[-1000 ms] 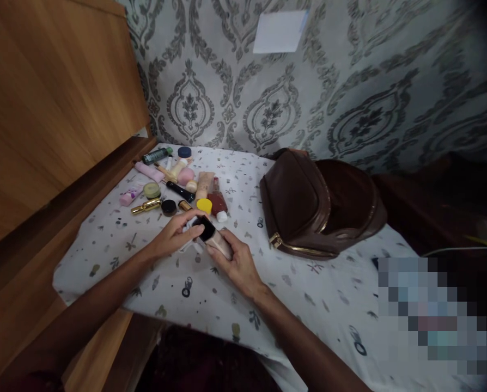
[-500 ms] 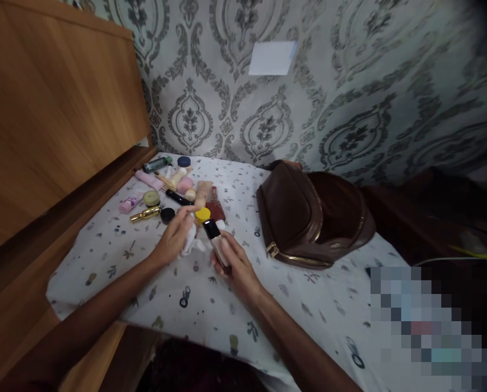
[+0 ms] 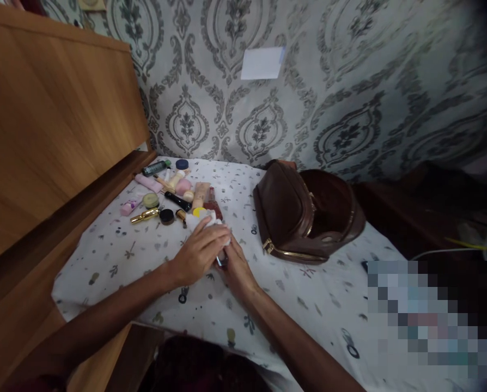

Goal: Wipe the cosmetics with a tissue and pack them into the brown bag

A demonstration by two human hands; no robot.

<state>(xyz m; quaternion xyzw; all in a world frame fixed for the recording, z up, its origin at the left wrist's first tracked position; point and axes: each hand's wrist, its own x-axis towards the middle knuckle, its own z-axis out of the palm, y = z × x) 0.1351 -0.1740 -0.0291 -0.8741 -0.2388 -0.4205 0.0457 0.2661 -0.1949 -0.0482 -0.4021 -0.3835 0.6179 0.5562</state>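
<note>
My left hand (image 3: 198, 251) is closed on a white cloth (image 3: 206, 217), pressing it around the top of a small cosmetic bottle (image 3: 221, 259). My right hand (image 3: 238, 268) grips that bottle from the right; only its lower end shows, and the black cap is hidden under cloth and fingers. Just beyond the hands lie a yellow-lidded item (image 3: 199, 211), a beige tube (image 3: 201, 193) and a reddish bottle (image 3: 214, 204). To the left are a black round jar (image 3: 166, 216), a gold tube (image 3: 144, 215) and a black stick-shaped item (image 3: 177, 201).
A brown leather bag (image 3: 284, 212) stands unzipped on the right of the patterned tablecloth (image 3: 153, 299). More cosmetics lie at the back left, among them a green-capped bottle (image 3: 156, 167) and a blue round tin (image 3: 182, 164). A wooden cabinet (image 3: 64, 103) borders the left side.
My left hand has moved right with the cloth, from beside the bottle onto its top. The bottle's black cap, visible before, is now covered. The view has shifted slightly.
</note>
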